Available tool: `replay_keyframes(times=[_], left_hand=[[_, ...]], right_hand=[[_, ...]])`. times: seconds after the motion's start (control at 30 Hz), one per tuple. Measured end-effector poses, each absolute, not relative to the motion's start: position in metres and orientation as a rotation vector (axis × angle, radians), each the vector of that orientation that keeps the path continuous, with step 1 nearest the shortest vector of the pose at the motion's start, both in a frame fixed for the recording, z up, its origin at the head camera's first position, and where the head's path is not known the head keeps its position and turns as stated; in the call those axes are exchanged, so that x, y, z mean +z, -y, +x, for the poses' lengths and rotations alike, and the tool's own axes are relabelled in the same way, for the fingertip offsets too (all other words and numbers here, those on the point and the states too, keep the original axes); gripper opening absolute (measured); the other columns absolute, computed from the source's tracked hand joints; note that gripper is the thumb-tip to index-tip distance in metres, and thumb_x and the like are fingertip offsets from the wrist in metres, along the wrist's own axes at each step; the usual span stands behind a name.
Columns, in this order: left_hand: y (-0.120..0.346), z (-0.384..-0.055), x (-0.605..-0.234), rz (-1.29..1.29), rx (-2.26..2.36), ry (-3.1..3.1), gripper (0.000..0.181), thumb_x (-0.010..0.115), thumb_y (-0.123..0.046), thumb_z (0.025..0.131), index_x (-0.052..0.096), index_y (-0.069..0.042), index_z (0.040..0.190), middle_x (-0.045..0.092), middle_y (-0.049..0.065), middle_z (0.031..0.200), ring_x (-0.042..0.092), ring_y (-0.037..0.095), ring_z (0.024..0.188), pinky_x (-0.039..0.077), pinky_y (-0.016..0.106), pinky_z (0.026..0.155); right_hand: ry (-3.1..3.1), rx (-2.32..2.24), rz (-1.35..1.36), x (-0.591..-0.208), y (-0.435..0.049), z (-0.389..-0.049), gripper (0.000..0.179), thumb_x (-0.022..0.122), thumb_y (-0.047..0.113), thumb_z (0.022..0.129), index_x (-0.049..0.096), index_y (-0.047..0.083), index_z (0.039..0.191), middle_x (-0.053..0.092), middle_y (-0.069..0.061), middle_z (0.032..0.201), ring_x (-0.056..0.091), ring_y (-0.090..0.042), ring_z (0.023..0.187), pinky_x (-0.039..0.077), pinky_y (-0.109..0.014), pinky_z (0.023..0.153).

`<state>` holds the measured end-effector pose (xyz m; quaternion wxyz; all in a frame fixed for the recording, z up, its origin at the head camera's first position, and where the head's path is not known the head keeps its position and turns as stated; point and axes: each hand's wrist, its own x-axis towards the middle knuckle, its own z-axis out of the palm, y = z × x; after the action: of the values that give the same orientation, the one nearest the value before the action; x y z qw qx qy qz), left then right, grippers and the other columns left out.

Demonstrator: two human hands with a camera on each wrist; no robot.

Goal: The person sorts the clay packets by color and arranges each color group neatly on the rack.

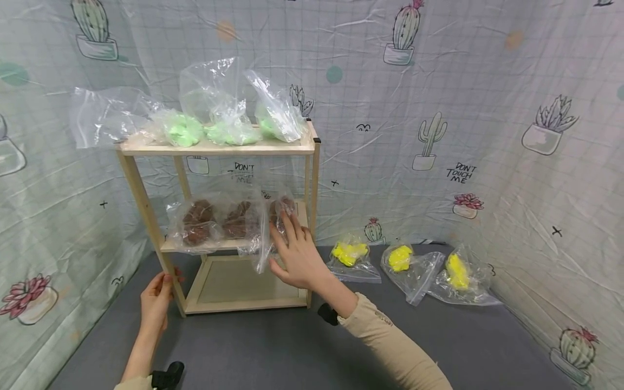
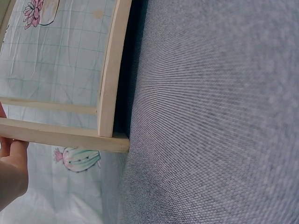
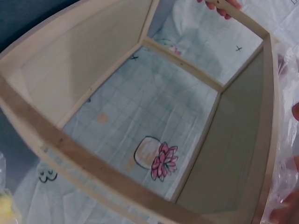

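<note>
A small wooden shelf rack (image 1: 246, 306) stands on the grey surface. My left hand (image 1: 157, 300) grips its front left post low down, thumb in front and fingertips showing past the far side; the left wrist view shows that hand (image 2: 14, 165) around the post too. On the middle shelf sit three clear zip bags with brown lumps, among them a left bag (image 1: 199, 222) and a middle bag (image 1: 237, 219). Extended fingers of my right hand (image 1: 299, 257) touch the right-hand brown bag (image 1: 283, 206), partly covering it. In the right wrist view only fingertips show beside the plastic.
Clear bags with light green lumps (image 1: 184, 130) lie along the top shelf, one overhanging its left end. Right of the rack, three bags with yellow lumps (image 1: 400, 259) lie on the grey surface (image 1: 273, 352). A cactus-print curtain (image 1: 487, 81) hangs behind and at both sides.
</note>
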<state>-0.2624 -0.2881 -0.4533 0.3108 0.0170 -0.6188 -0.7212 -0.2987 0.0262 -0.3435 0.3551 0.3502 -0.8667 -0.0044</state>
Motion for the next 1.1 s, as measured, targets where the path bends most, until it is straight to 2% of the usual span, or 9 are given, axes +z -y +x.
replay_keyframes(times=[0.1,0.23,0.33,0.47,0.6,0.8,0.97,1.1], left_hand=[[0.288,-0.263,-0.453,0.048,-1.914,1.623,0.024,0.046,-0.015,0.091,0.060,-0.003,0.106,0.066,-0.013,0.086,0.063,0.000,0.076,0.047,0.013,0.065],[0.289,-0.264,-0.453,0.042,-1.924,1.614,0.020,0.047,-0.015,0.091,0.062,-0.010,0.102,0.066,-0.013,0.086,0.063,-0.001,0.076,0.047,0.013,0.066],[0.288,-0.264,-0.453,0.025,-1.922,1.613,0.020,0.047,-0.015,0.090,0.062,-0.009,0.103,0.066,-0.013,0.086,0.063,-0.001,0.076,0.046,0.013,0.066],[0.288,-0.264,-0.454,0.027,-1.919,1.615,0.020,0.047,-0.015,0.090,0.062,-0.008,0.103,0.066,-0.013,0.086,0.063,-0.001,0.076,0.046,0.013,0.066],[0.288,-0.264,-0.454,0.046,-1.911,1.623,0.022,0.046,-0.014,0.091,0.061,-0.006,0.105,0.066,-0.013,0.087,0.063,-0.001,0.077,0.047,0.013,0.066],[0.289,-0.263,-0.454,0.049,-1.900,1.637,0.023,0.045,-0.013,0.091,0.060,-0.003,0.106,0.066,-0.013,0.087,0.063,-0.001,0.077,0.047,0.013,0.066],[0.289,-0.263,-0.453,0.050,-1.910,1.615,0.022,0.047,-0.014,0.091,0.061,-0.005,0.105,0.066,-0.013,0.086,0.063,-0.001,0.076,0.047,0.014,0.065],[0.288,-0.264,-0.454,0.051,-1.917,1.607,0.021,0.047,-0.014,0.091,0.061,-0.007,0.103,0.066,-0.013,0.086,0.063,-0.001,0.076,0.047,0.014,0.065]], right_hand=[[2.211,-0.092,0.916,-0.344,-0.029,-0.299,0.067,0.044,0.050,0.087,0.028,0.010,0.139,0.018,-0.022,0.145,0.026,-0.038,0.131,0.038,-0.046,0.092],[2.149,-0.119,0.870,-0.346,-0.026,-0.301,0.064,0.044,0.053,0.087,0.038,0.008,0.133,0.027,-0.023,0.141,0.035,-0.039,0.126,0.041,-0.045,0.087],[2.128,-0.082,0.820,-0.347,-0.021,-0.302,0.060,0.029,0.053,0.092,0.045,0.007,0.126,0.031,-0.024,0.138,0.039,-0.040,0.122,0.040,-0.045,0.085],[2.114,0.004,0.761,-0.347,-0.010,-0.305,0.070,0.003,0.050,0.093,0.047,0.006,0.124,0.033,-0.025,0.136,0.038,-0.043,0.121,0.039,-0.049,0.084],[2.066,0.035,0.715,-0.345,-0.002,-0.310,0.071,-0.004,0.046,0.092,0.046,0.006,0.123,0.037,-0.025,0.133,0.039,-0.044,0.118,0.039,-0.050,0.083],[2.091,-0.029,0.723,-0.347,0.002,-0.314,0.068,-0.001,0.047,0.092,0.044,0.007,0.125,0.039,-0.024,0.132,0.041,-0.041,0.117,0.041,-0.049,0.081],[2.142,-0.049,0.768,-0.349,0.000,-0.313,0.056,0.022,0.049,0.094,0.040,0.008,0.129,0.035,-0.022,0.135,0.040,-0.040,0.120,0.040,-0.050,0.084],[2.214,-0.035,0.803,-0.348,-0.004,-0.312,0.056,0.037,0.049,0.092,0.035,0.011,0.133,0.029,-0.020,0.139,0.035,-0.040,0.124,0.037,-0.052,0.089]])
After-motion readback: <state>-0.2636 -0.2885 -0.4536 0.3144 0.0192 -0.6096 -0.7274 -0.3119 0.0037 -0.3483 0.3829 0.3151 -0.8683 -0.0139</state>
